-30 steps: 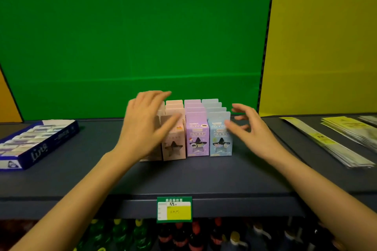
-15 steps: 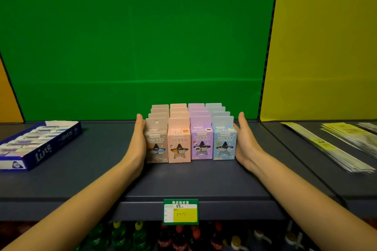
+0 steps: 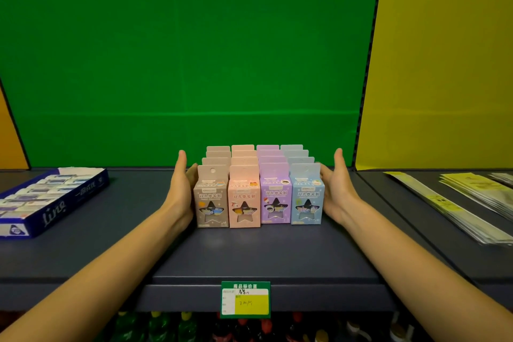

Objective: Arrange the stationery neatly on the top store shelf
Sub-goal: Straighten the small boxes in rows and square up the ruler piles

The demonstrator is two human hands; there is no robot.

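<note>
- Centrally, low in the frame: block of small stationery boxes [image 3: 258, 189] stands on the dark top shelf [image 3: 258, 253], four columns wide (brown, pink, purple, blue), several rows deep, hang tabs upright.
- Left hand [image 3: 181, 189] flat and vertical against the brown column's outer side, fingers straight and pointing toward the green back panel [image 3: 188, 64]. Palm appears to touch the front box.
- Right hand [image 3: 337, 189] mirrors it on the blue column's side, fingers extended. Contact near the heel of the palm looks likely; a sliver of gap further up cannot be ruled out.
- Hands well apart from each other, open and flat, bracketing the block rather than curled around any one box.
- Judgement: squaring-up step; columns look aligned, block near done.
- Risk: uneven sideways pressure could buckle a column, since the boxes are tall, narrow and probably light; a middle one could pop forward or tip.
- Risk: front row sits forward of the back panel with bare shelf ahead; a push from behind could slide boxes toward the shelf lip above the price tag [image 3: 245, 299].
- Risk: pulling the palms away quickly may drag the outer boxes askew.
- Left of frame: blue tray [image 3: 55, 203] of small packs, well apart. Right of frame: flat yellowish packets [image 3: 472, 197], also clear of the hands.
</note>
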